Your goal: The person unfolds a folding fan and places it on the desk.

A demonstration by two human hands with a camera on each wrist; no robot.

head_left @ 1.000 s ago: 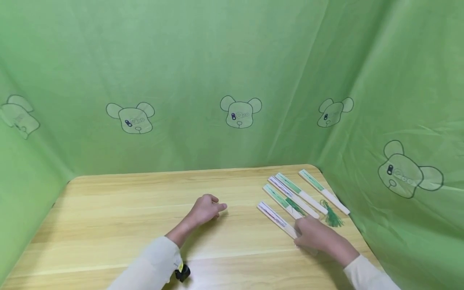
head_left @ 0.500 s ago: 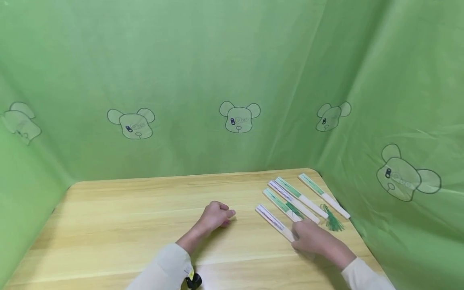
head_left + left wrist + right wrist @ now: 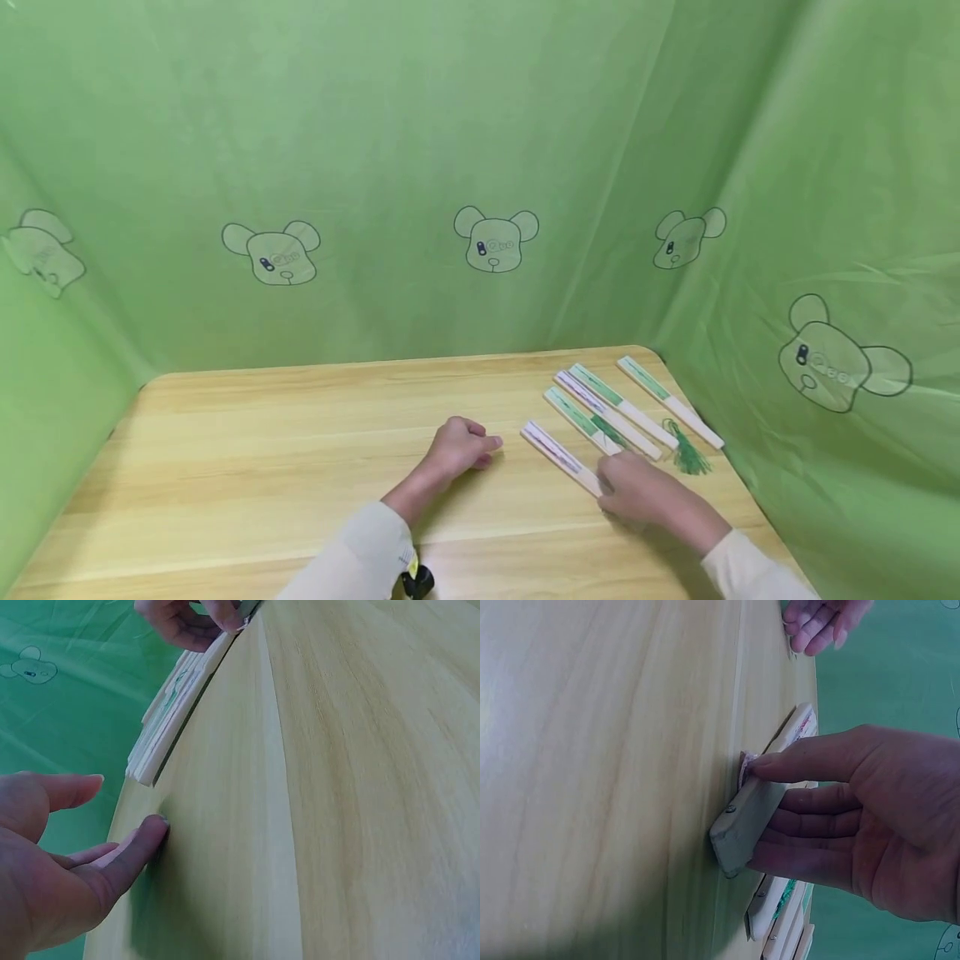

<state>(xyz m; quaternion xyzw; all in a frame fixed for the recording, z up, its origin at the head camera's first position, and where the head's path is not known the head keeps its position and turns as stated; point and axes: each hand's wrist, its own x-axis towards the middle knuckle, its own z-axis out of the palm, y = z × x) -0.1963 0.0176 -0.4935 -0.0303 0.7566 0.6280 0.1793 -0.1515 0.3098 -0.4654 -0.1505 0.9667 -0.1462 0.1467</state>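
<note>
A folded fan with a purple-printed band lies slantwise on the table. My right hand grips its plain lower end; in the right wrist view the thumb lies along one edge of the fan's riveted end, with fingers curled behind. My left hand is left of the fan's printed end, holding nothing. In the left wrist view, its thumb and fingers are spread apart, short of the fan's tip. Beside the gripped fan lie a green-printed fan, another purple one and a further green one.
Another green-printed fan lies apart near the table's right edge, with a green tassel beside it. The wooden table extends left. Green cloth walls enclose its back and sides. A black object is by the left sleeve.
My left hand has moved right, closer to the gripped fan's printed end. My right hand has shifted slightly left together with that fan. The other fans keep their places.
</note>
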